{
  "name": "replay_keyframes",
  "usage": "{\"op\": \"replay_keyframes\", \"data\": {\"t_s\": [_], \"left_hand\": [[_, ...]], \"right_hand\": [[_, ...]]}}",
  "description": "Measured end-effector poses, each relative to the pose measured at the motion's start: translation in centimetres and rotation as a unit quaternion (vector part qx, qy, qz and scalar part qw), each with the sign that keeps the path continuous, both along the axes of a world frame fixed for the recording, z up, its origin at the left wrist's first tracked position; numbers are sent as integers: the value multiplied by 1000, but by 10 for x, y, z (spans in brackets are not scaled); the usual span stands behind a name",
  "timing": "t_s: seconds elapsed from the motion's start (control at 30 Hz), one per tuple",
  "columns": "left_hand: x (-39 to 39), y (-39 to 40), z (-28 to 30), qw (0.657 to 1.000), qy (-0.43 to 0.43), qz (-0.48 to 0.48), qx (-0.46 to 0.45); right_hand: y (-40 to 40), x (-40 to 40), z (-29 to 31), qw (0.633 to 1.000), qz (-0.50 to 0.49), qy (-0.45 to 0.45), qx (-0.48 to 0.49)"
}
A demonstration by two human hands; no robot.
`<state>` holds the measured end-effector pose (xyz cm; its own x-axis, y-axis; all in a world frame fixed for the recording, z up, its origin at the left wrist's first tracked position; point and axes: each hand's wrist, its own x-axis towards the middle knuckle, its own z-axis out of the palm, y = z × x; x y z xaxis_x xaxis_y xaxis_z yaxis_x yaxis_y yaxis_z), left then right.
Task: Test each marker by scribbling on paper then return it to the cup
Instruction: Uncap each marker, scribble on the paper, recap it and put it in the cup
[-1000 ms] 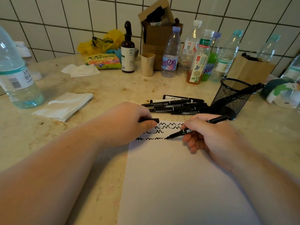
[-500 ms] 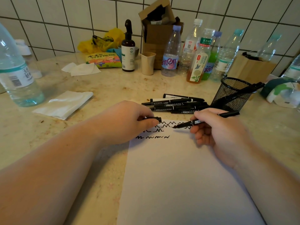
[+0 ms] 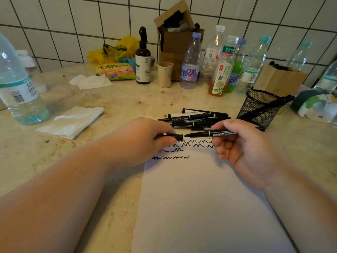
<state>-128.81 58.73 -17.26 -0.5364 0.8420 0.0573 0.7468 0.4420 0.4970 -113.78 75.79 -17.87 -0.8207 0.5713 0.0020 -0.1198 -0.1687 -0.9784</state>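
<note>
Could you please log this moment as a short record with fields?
left hand: pinches marker cap
right hand: holds uncapped marker, tip facing the cap, above the paper
paper: four rows of black scribbles near top edge
mesh cup: one marker inside
loose markers: pile beside cup

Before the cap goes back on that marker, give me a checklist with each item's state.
1. Cap pinched in left hand: ok.
2. Marker gripped in right hand: ok.
3. Tip faces the cap's opening, apart from it: ok.
4. Scribbles on the paper: ok.
5. Mesh cup upright, one marker inside: ok.
6. Tip dry or wet: cannot tell.
</note>
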Motion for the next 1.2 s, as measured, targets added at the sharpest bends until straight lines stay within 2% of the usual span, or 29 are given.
{"op": "replay_keyframes", "data": {"t_s": [0.53, 0.7, 0.9, 1.2], "left_hand": [[4, 2, 2, 998, -7, -32, 50], [6, 1, 3, 995, -30, -35, 83], [5, -1, 5, 994, -59, -42, 79], [4, 4, 3, 995, -33, -34, 83]], "right_hand": [[-9, 3, 0, 998, 47, 9, 39], [-8, 3, 1, 997, 64, 36, 29], [-7, 4, 1, 995, 81, 42, 48], [-2, 2, -2, 994, 37, 28, 96]]}}
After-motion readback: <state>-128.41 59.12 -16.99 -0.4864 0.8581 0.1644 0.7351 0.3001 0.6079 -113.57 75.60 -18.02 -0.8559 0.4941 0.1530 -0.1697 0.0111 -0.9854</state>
